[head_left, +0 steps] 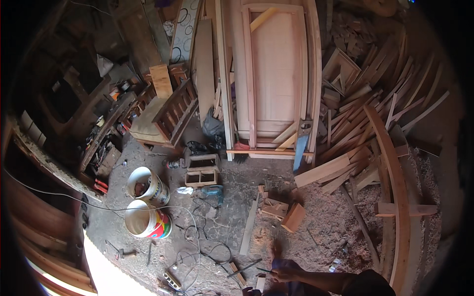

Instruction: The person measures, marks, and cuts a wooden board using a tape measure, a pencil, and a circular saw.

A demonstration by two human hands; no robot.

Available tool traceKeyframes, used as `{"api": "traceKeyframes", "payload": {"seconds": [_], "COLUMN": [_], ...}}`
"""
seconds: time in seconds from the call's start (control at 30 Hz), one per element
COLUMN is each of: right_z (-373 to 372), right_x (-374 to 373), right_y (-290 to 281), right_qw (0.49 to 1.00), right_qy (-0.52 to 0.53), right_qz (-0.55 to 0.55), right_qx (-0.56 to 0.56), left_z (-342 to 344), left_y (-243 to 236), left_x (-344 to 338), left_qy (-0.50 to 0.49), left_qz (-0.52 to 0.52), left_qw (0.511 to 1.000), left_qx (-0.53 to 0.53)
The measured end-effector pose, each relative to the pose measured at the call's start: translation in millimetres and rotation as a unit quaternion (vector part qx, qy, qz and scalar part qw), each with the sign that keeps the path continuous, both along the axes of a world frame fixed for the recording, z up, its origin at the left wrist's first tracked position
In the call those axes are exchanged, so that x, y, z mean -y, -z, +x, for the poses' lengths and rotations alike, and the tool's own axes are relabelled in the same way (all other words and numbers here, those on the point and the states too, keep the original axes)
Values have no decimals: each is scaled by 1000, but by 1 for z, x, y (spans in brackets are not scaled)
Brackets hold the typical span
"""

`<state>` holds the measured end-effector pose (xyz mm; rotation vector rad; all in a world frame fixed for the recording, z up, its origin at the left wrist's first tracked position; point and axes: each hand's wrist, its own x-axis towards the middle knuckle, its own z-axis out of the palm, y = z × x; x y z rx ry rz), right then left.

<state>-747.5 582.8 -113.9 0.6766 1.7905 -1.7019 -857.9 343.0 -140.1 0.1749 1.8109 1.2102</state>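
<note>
At the bottom centre my right hand [281, 274] is closed on a slim dark tool [265, 270]. Just left of it a dark flat bar [244, 268] crosses a short wooden strip [237, 273], and a pale block [260, 283] lies below. My left hand [251, 291] is barely in frame at the lower edge, its fingers unclear. My bare foot [276, 249] is on the dusty floor beside a long pale board [248, 232] and small wood blocks [294, 217].
Ahead stand wooden door frames [274, 74] with a handsaw [301, 148]. Scrap timber [360, 98] and a curved beam [400, 207] are right; buckets [148, 219], cables [197, 232], a blue power tool [212, 195], a wooden armchair [163, 118] and a cluttered bench [106, 133] are left.
</note>
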Motion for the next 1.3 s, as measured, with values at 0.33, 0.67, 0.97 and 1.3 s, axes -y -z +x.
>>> {"api": "traceKeyframes", "payload": {"seconds": [0.33,0.67,0.97,1.3], "right_z": [-75,-84,-13,-148], "right_x": [-138,-301,-479,-423], "right_y": [-74,-160,-234,-35], "right_qw": [974,955,652,685], "right_qy": [38,246,719,697], "right_qz": [126,58,192,165], "right_qx": [-185,-157,-143,136], "left_z": [-99,-203,-362,-559], "left_y": [-49,-208,-179,-267], "left_x": [-211,-371,-537,-1006], "left_qy": [377,437,568,448], "left_qz": [183,17,25,66], "left_qw": [794,897,794,780], "left_qx": [-440,-56,-215,-431]}}
